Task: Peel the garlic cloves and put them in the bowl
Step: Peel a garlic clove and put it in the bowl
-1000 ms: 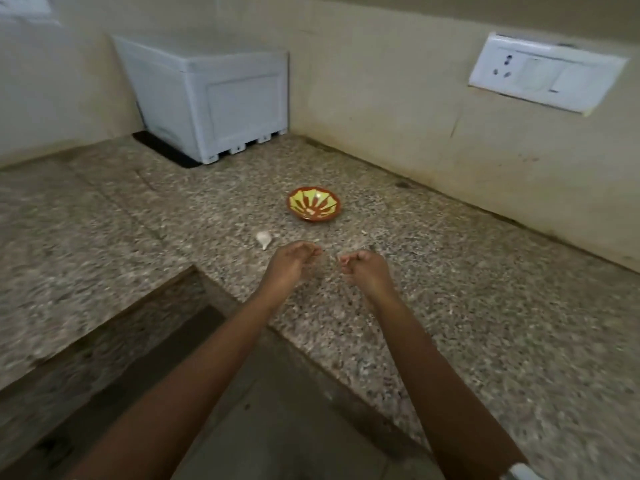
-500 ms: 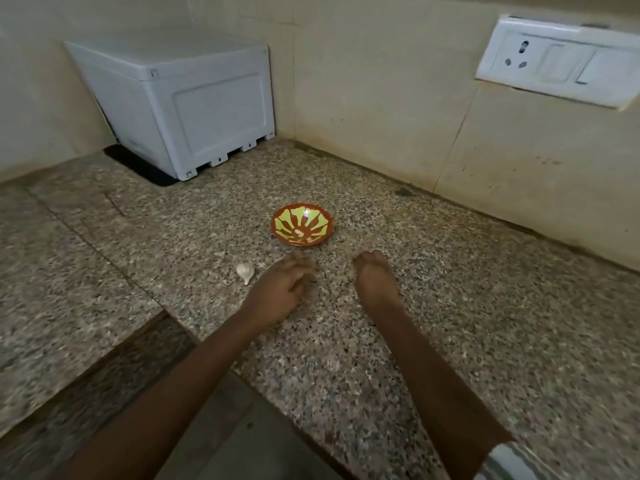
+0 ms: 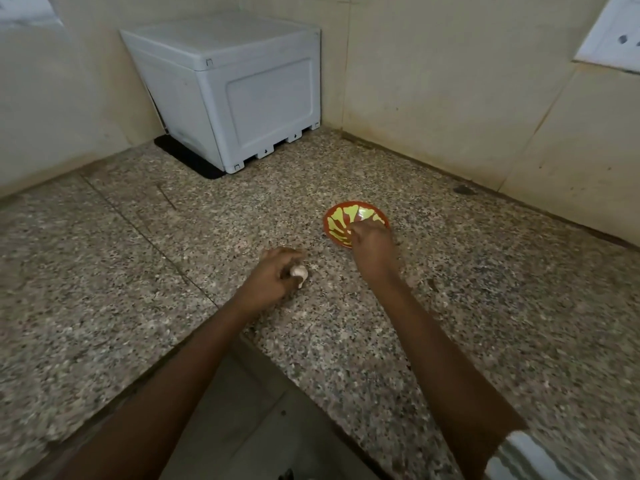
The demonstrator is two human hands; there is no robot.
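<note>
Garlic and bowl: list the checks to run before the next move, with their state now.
1. Left hand grip on the garlic: ok, fingers curl round it.
2. Bowl upright on the counter: ok.
3. Right hand over the bowl: ok.
4. Clove in right hand: cannot tell, fingers hide it.
5. Cloves in bowl: cannot tell, hand covers part.

Bowl [image 3: 341,221]: orange-red with yellow-green rays. Garlic [image 3: 299,272]: white. Countertop [image 3: 485,306]: speckled grey-brown granite. Box [image 3: 242,98], far left: pale grey.
</note>
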